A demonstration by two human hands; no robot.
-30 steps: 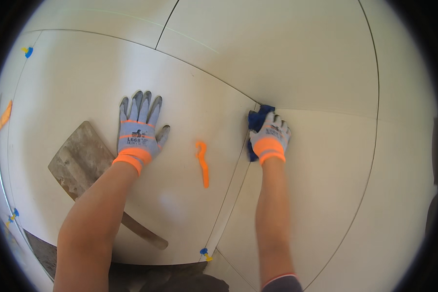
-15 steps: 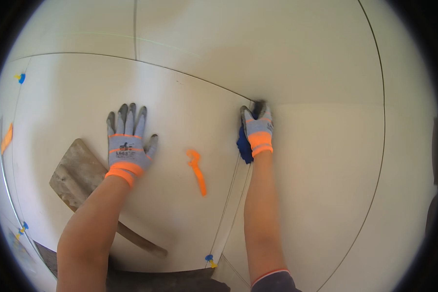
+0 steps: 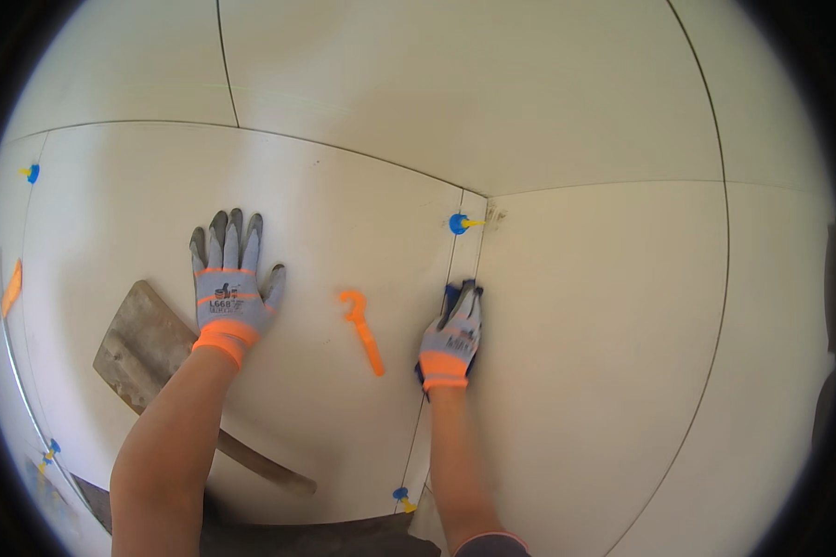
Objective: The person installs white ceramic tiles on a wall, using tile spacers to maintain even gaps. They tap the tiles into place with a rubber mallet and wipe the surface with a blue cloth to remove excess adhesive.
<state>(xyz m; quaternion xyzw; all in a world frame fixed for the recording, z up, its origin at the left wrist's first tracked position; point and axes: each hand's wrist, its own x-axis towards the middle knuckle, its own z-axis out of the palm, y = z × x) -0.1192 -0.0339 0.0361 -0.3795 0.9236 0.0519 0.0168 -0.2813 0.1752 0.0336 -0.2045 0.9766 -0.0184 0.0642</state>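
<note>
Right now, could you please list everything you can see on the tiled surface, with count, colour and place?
Large pale glazed tiles: several, off-white, filling the whole view, with thin dark joints between them.
Orange plastic hook-ended tool: one, orange, lying on the tile between the two hands.
Blue tile-levelling clips with yellow wedges: four visible, blue and yellow, in the joints; one above the right hand, others at the far left and lower edges.
Flat wooden-handled trowel: one, grey-brown, on the tile, partly under the left forearm.
Orange piece: one, at the far left rim; too small to identify.
Dark blue cloth: one, under the right hand, on the joint.
Left hand: grey-and-orange glove, flat on the tile.
Right hand: matching glove, pressing on the cloth.
</note>
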